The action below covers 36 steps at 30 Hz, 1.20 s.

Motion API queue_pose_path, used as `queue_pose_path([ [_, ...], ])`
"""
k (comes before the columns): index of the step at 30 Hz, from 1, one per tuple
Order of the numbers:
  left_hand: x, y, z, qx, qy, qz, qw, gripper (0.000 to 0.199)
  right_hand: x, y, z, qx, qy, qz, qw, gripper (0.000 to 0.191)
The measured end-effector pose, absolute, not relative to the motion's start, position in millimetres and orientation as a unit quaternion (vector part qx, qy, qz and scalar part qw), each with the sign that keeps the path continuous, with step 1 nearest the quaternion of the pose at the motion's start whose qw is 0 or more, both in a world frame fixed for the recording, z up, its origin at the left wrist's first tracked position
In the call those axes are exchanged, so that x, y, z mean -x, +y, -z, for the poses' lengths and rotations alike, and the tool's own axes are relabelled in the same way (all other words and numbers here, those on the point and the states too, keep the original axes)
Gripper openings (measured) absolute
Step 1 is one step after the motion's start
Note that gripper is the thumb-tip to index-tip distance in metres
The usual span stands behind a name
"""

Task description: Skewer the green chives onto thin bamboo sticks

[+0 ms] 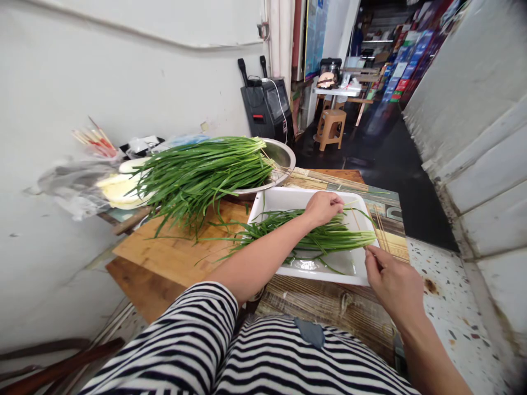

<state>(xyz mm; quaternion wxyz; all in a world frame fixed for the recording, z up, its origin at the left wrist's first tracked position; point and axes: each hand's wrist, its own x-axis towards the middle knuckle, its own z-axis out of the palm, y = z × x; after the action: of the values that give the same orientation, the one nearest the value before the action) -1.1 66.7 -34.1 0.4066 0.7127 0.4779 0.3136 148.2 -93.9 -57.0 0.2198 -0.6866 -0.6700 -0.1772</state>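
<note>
A loose bunch of garlic chives (325, 238) lies in a white rectangular tray (317, 275), pale stem ends toward the right. My left hand (323, 208) reaches over the tray with its fingers pinched; a thin pale stalk and a green leaf show at the fingertips. At the tray's right rim my right hand (395, 280) is closed, thumb against fingers, close to the stem ends. What it pinches is too small to make out. Thin wooden skewers (382, 227) lie just beyond the tray's right side. A little water shows on the tray's bottom.
A larger heap of garlic chives (209, 170) overhangs a steel basin (286, 159) behind the tray. At left are a wooden board (177, 236), plastic bags (69, 186) and a cup of sticks (99, 142). A black speaker (267, 107) and brown stool (330, 127) stand farther back.
</note>
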Motion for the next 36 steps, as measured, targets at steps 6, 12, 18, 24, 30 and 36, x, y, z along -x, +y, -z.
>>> queue_pose_path([
  [6,1.4,67.7,35.5,-0.717,0.470,-0.318,0.405,0.017,-148.1,-93.4,56.9,0.690,-0.667,0.179,0.216,0.037],
  [12,1.7,70.2,39.6,-0.725,0.455,-0.320,0.406,0.019,-149.1,-93.7,56.7,0.687,-0.670,0.180,0.217,0.037],
  [18,2.7,69.9,41.0,-0.732,0.442,-0.326,0.403,0.020,-149.0,-93.2,56.2,0.680,-0.675,0.179,0.223,0.036],
  [24,5.0,71.2,40.8,-0.745,0.407,-0.314,0.425,0.019,-148.3,-93.6,55.7,0.690,-0.665,0.172,0.229,0.036],
  [30,3.4,70.0,40.9,-0.727,0.419,-0.322,0.438,0.029,-148.2,-93.7,55.7,0.688,-0.667,0.168,0.230,0.037],
  [36,2.6,68.1,39.8,-0.735,0.428,-0.319,0.417,0.028,-147.3,-94.6,54.2,0.687,-0.670,0.161,0.230,0.037],
])
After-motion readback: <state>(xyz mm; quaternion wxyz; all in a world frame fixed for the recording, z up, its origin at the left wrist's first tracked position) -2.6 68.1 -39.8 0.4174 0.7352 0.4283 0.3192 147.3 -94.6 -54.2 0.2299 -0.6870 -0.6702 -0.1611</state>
